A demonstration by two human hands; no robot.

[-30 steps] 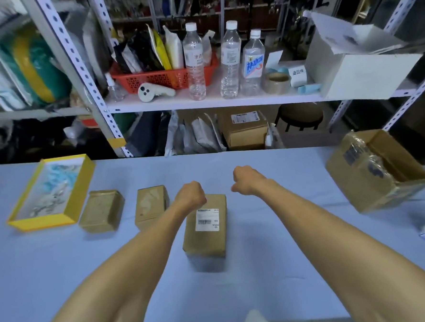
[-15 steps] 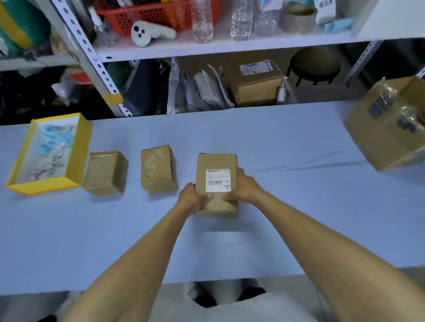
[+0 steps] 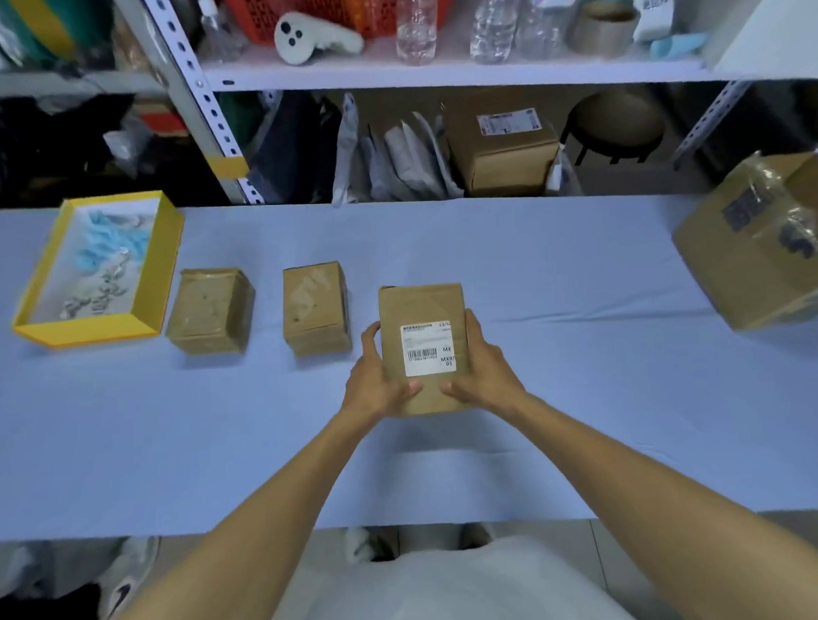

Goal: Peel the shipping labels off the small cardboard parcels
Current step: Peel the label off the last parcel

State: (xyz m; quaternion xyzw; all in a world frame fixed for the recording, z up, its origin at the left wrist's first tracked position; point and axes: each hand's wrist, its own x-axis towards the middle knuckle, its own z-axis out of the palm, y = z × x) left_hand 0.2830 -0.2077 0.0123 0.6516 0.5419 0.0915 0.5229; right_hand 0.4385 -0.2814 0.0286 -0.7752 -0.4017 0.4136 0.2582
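Note:
A small brown cardboard parcel (image 3: 421, 309) is held between both hands above the blue table (image 3: 569, 372), its top face towards me. A white shipping label (image 3: 427, 349) with a barcode sticks flat on that face. My left hand (image 3: 378, 383) grips the parcel's left side, thumb on the lower front. My right hand (image 3: 485, 372) grips its right side the same way. To the left, two more small parcels (image 3: 210, 310) (image 3: 315, 308) stand on the table, with no label showing on them.
A yellow tray (image 3: 106, 328) with blue and white scraps sits at the far left. A large taped carton (image 3: 767, 240) stands at the right edge. Shelving with bottles, a red basket and a labelled box (image 3: 502, 146) rises behind the table.
Both hands came down from fists beyond the parcel, closed on its sides and picked it up. The camera tilted downwards.

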